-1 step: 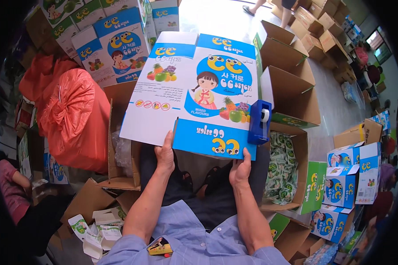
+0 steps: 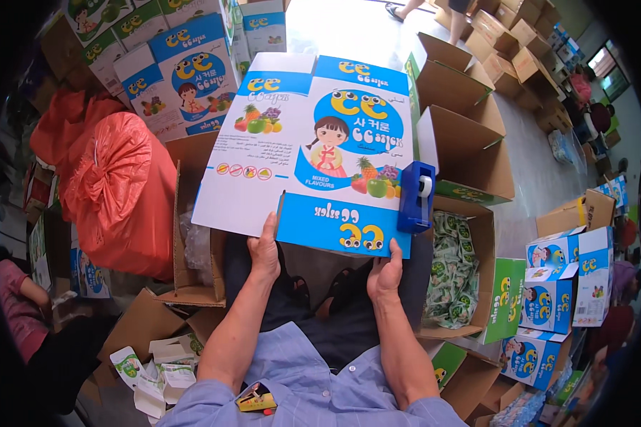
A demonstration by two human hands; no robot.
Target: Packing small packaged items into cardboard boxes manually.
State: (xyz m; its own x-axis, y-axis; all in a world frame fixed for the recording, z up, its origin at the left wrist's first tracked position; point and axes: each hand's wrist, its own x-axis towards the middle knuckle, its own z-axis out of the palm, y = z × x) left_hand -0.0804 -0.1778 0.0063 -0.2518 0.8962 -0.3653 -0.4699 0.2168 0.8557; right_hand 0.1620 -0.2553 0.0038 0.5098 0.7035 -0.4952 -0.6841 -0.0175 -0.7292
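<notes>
A flattened or folded blue-and-white printed carton (image 2: 256, 185) with fruit pictures and a cartoon figure is held tilted over my lap. My left hand (image 2: 265, 256) grips its near edge, thumb on top and fingers underneath. My right hand (image 2: 384, 276) holds the near right corner in the same way. The fingers under the cardboard are hidden. A blue tape dispenser (image 2: 414, 219) with a clear roll sits at the carton's right edge, close to my right hand; what bears it is hidden. Right of my knee stands an open box (image 2: 486, 245) of green-and-white sachets (image 2: 449, 285).
Tied red plastic bags (image 2: 132, 203) stand on the left, by an open brown carton (image 2: 199, 285). Printed cartons (image 2: 196, 67) are stacked far left, others (image 2: 545, 302) at right. Open brown boxes (image 2: 463, 107) line the far right. A person in pink (image 2: 23, 302) is at left.
The carton has shifted very slightly left in my hands, whose grip is the same. At the top, a person's foot has moved a little left and farther away.
</notes>
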